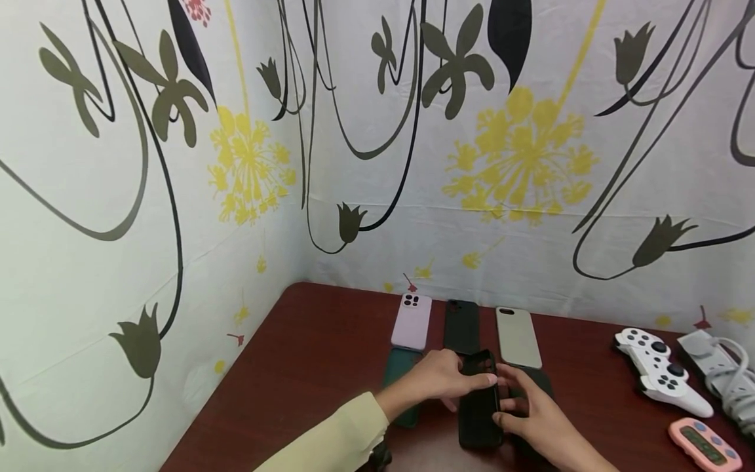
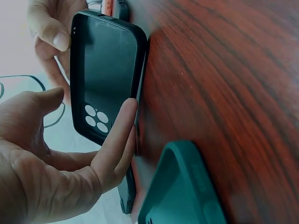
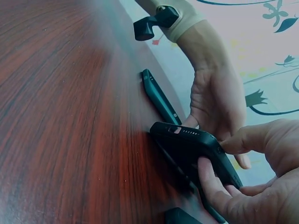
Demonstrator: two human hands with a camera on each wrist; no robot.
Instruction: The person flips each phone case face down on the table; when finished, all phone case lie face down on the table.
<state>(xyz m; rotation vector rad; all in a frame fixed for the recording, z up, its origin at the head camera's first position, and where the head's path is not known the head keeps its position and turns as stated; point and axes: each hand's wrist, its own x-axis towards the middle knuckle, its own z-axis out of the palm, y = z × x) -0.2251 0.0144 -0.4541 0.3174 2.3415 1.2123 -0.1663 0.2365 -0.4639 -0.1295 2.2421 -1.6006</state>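
A black phone case (image 1: 480, 419) is held tilted above the table, its hollow inside and round camera holes facing the left wrist view. My right hand (image 1: 539, 416) grips it by the side edge, thumb and fingers pinching the rim; in the right wrist view the port cutout shows on its end. Around the camera end is my left hand (image 2: 70, 158), fingers mostly straight, one fingertip over the case's edge and the thumb apart from the other fingers. A teal phone case (image 2: 187, 186) lies beside the left hand. Another dark case (image 1: 539, 380) is partly hidden behind the right hand.
Along the back lie a lilac case (image 1: 411, 324), a dark case (image 1: 462, 328) and a cream case (image 1: 519, 337). At right are a white game controller (image 1: 666, 373), a power strip (image 1: 702, 344) with coiled cord and a pink timer (image 1: 704, 446). Patterned cloth borders the table.
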